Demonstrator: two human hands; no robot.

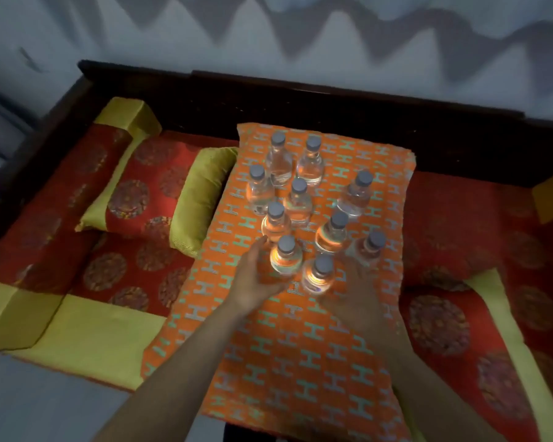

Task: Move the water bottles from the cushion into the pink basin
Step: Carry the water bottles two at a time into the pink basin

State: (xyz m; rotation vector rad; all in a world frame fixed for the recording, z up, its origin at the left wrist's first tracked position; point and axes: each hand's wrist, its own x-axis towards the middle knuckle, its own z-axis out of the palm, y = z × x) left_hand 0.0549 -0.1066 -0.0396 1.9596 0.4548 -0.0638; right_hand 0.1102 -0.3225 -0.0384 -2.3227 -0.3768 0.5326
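Observation:
Several clear water bottles with grey caps stand upright on an orange cushion [300, 346] patterned with teal H shapes. My left hand [256, 279] wraps around the front-left bottle [286, 258]. My right hand [355, 301], blurred by motion, is just right of the front bottle [320, 274]; whether it touches the bottle is unclear. More bottles stand behind, the farthest pair [296, 161] near the cushion's back edge. The pink basin is not in view.
The cushion lies on a red and yellow-green sofa seat [125, 275] with a dark wooden frame [300, 100]. A red and green pillow [160, 196] lies left of the cushion. Another red cushion [460, 314] sits at the right. A pale wall is behind.

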